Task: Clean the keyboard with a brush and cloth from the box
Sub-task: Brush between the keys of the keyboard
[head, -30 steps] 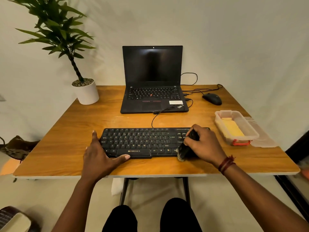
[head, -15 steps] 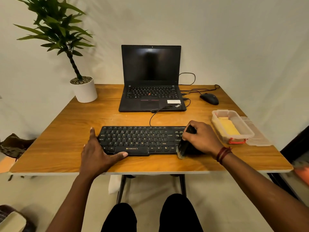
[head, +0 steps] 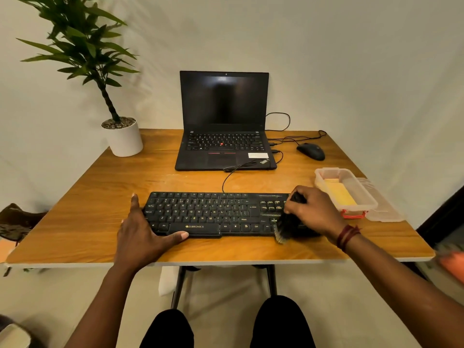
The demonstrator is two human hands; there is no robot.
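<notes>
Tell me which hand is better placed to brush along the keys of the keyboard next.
The right hand. It grips the brush, whose bristles lie at the right end of the keyboard. The left hand holds no tool; it rests open at the left end, apparently steadying the keyboard.

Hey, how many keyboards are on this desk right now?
2. One standalone keyboard lies near the front edge of the desk; the other is built into the open laptop behind it. None seem hidden.
</notes>
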